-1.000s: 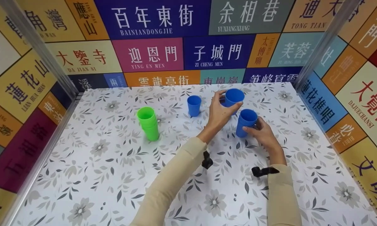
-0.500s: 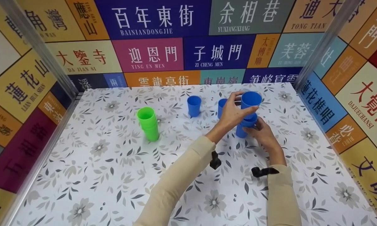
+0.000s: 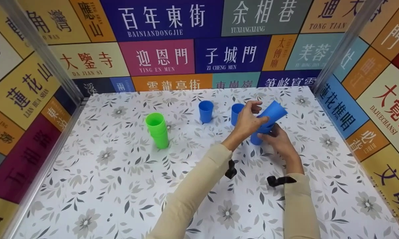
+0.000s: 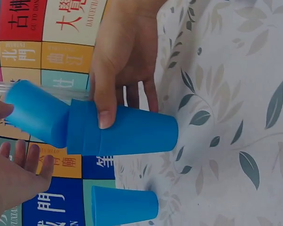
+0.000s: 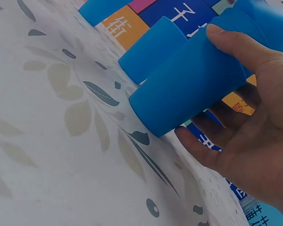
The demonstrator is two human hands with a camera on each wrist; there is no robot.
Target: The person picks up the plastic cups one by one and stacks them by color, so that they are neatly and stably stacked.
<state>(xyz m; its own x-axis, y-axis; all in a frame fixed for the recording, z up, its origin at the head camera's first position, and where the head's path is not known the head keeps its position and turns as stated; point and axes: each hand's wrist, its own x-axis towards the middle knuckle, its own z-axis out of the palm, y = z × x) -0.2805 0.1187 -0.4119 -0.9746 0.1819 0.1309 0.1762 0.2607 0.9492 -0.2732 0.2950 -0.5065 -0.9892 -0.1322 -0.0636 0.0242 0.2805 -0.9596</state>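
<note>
My right hand (image 3: pixel 281 141) grips a short stack of blue cups (image 3: pixel 256 139) upright, thumb on the near side and fingers behind. A further blue cup (image 3: pixel 275 112) leans to the right in the stack's mouth. In the left wrist view this tilted cup (image 4: pixel 37 113) meets the stack's rim (image 4: pixel 77 127) at an angle. The thumb of my left hand (image 3: pixel 247 122) touches the tilted cup's side, while its other fingers stand loosely bent away from it. Close behind the left hand stands a single blue cup (image 3: pixel 236 114), partly hidden by it.
Another single blue cup (image 3: pixel 205 112) stands toward the back of the flower-patterned tabletop (image 3: pixel 119 186). A stack of bright green cups (image 3: pixel 158 131) is on the left. Panels with large characters (image 3: pixel 163 59) wall in the back and sides.
The left hand has carried a blue cup rightward onto the stack, where it now tips right with the fingers off it. Another blue cup has come into view behind. The right hand stays put.
</note>
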